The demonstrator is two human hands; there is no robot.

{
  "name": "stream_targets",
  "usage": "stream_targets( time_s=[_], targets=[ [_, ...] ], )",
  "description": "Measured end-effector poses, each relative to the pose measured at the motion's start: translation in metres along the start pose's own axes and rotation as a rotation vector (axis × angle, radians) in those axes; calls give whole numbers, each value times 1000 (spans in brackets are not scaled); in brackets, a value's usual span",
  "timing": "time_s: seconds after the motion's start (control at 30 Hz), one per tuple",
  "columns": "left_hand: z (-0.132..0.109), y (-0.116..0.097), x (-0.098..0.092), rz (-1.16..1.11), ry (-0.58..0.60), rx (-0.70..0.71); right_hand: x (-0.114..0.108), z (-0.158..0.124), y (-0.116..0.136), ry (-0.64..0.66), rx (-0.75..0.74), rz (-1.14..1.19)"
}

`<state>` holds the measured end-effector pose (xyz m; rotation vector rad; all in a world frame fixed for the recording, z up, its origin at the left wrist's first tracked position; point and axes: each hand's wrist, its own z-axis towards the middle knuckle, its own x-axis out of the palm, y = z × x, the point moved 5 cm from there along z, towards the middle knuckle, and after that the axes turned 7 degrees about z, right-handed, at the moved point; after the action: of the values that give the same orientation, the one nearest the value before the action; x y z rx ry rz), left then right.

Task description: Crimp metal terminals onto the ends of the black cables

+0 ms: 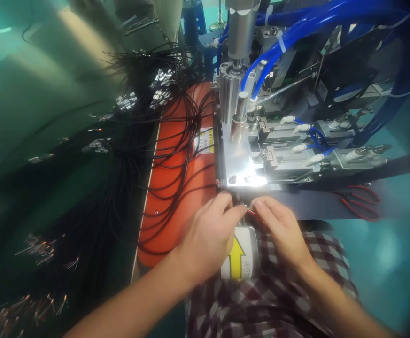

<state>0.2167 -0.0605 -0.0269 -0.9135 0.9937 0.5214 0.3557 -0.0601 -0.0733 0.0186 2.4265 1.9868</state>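
Note:
Both hands meet at the near end of a metal machine (238, 162). My left hand (213, 230) is closed, thumb and forefinger pinched on thin coloured wires (250, 211), a red one among them. From the other side my right hand (275, 220) pinches the same wires with its fingertips. The wires are small, and most of their length is hidden by the fingers. Black cables (176, 188) run across an orange-red board (197, 202) just left of my left hand. A white label with a yellow arrow (238, 263) lies below the hands.
Bundles of black cables with metal terminals (127, 101) hang at the left; others end in bare wires (42, 249). Blue air hoses (296, 33) arch over the machine. Red-handled pliers (361, 202) lie on the grey surface at right.

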Motion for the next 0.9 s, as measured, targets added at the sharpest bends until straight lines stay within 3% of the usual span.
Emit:
stream_targets(
  time_s=[0.3,0.9],
  targets=[
    [-1,0,0,-5,2,-10,-4,0,4,-55,22,-37],
    [0,0,-1,-22,34,-22,-3,-1,2,-31,-24,-70]
  ],
)
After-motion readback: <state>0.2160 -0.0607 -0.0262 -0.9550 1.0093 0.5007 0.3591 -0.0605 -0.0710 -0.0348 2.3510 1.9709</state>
